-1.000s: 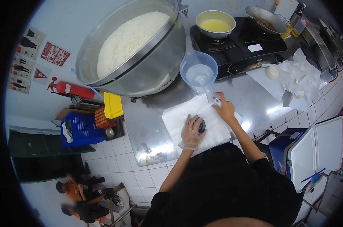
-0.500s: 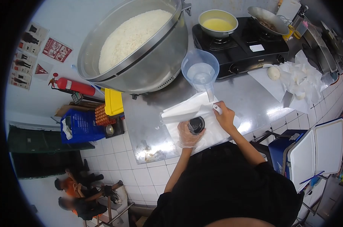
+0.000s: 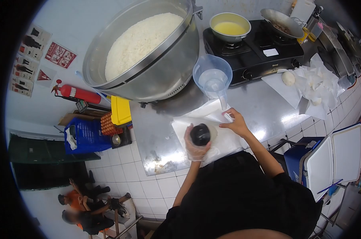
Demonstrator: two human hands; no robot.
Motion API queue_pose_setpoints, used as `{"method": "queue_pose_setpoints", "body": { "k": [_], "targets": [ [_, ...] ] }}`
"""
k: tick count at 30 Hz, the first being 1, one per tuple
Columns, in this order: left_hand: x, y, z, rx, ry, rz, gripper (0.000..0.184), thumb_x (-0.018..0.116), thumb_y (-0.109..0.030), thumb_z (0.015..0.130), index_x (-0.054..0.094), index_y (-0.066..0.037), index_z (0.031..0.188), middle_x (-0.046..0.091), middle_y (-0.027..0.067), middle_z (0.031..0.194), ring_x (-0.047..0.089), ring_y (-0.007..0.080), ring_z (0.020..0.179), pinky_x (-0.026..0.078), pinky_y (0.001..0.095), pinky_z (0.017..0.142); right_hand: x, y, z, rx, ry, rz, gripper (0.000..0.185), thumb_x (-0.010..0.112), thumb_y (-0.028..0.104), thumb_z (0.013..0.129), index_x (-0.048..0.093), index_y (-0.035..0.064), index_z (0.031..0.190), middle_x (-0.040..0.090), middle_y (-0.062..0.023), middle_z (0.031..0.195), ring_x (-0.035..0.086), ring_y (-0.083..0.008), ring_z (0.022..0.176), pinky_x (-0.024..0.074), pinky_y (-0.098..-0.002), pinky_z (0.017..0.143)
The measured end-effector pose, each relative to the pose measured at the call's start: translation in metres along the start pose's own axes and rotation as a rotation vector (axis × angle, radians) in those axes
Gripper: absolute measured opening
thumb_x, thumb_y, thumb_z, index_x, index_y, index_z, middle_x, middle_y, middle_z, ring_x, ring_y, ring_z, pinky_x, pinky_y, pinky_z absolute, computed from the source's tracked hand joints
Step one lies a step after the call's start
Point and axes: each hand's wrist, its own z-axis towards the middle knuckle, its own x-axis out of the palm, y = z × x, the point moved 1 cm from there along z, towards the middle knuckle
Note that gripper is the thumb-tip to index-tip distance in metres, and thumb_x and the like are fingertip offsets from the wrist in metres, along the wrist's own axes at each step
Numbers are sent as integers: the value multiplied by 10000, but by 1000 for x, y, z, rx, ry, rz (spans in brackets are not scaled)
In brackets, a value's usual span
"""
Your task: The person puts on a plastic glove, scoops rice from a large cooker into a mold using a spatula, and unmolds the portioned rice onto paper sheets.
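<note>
My left hand [image 3: 196, 149], in a clear plastic glove, is wrapped round a black cup [image 3: 200, 134] above the white paper sheets [image 3: 183, 124]. Something pale and rounded shows at the cup's right side; its kind is unclear. My right hand [image 3: 237, 124], bare, pinches a small white piece [image 3: 228, 117] that looks like a handle, at the right edge of the paper. Just beyond it stands a clear bluish measuring jug [image 3: 213, 75] with water-like liquid inside, its handle pointing toward my right hand.
A large steel pot of cooked rice [image 3: 144, 44] stands back left. Behind are a black gas stove [image 3: 260, 59], a pot of yellow liquid [image 3: 230, 28] and a wok [image 3: 282, 24]. Crumpled paper [image 3: 317, 81] lies right on the steel table [image 3: 154, 139]. Two people [image 3: 83, 209] are lower left.
My left hand has lifted and tilted the black cup slightly left, and a pale shape now shows beside it. My right hand has turned a little, its fingers still at the white piece.
</note>
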Motion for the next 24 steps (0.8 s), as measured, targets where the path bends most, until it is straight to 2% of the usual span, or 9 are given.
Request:
{"method": "queue_pose_setpoints", "body": {
  "k": [2,3,5,10,12,17,20,22,24],
  "targets": [
    [-8,3,3,-184,-63,-237,1000,769,-582,719,340,44,1370,428,212,1402,456,285,1281,439,467,1045,-3,13,0,101,-24,72,374,870,115,626,645,39,914,640,-52,846,601,-147,803,470,-278,736],
    [-12,6,1,-285,-149,-443,950,712,-622,750,375,18,1365,448,182,1394,454,290,1293,411,525,1066,-3,16,1,152,-35,110,382,875,120,626,644,33,917,638,-50,839,593,-133,800,466,-269,732],
    [-17,5,1,-304,-341,-679,887,667,-636,782,409,-15,1361,476,146,1378,463,285,1287,376,532,1090,-3,9,4,166,-58,73,360,868,116,641,644,26,909,644,-52,792,597,-129,762,469,-270,702],
    [-41,-35,31,-528,-354,-1207,821,627,-671,788,453,-103,1355,501,138,1343,507,259,1189,447,402,943,1,3,4,-36,-113,-129,283,821,114,696,648,19,897,666,-124,714,619,-226,623,475,-313,619],
    [-42,-57,44,-478,-248,-1215,838,649,-675,766,454,-116,1358,479,136,1364,503,276,1192,458,411,930,1,11,3,-153,-158,-260,251,791,109,724,657,22,916,668,-165,722,628,-299,603,479,-341,598],
    [-36,-173,93,-349,212,-1279,1038,749,-646,681,278,-186,1482,414,171,1437,532,379,1176,514,467,901,3,17,0,-174,-250,-479,169,763,70,738,633,36,841,671,-112,727,652,-308,682,491,-340,623],
    [-31,-259,107,-250,534,-1485,1058,728,-658,700,293,-56,1455,425,316,1362,413,481,1291,468,594,955,8,35,2,-295,-304,-461,162,749,67,732,615,43,819,674,-133,841,649,-337,740,495,-369,647],
    [-30,-321,108,-421,477,-1416,1082,741,-643,697,259,-57,1469,423,326,1357,412,504,1280,461,600,960,10,40,4,-370,-313,-439,145,737,51,728,617,55,807,662,-119,941,646,-323,790,493,-365,659],
    [-30,-345,110,-504,457,-1370,1096,752,-625,699,231,-63,1482,422,334,1352,413,525,1268,455,605,963,13,57,1,-356,-295,-469,130,729,38,733,620,51,803,656,-105,915,643,-315,769,490,-358,649]
  ]
}}
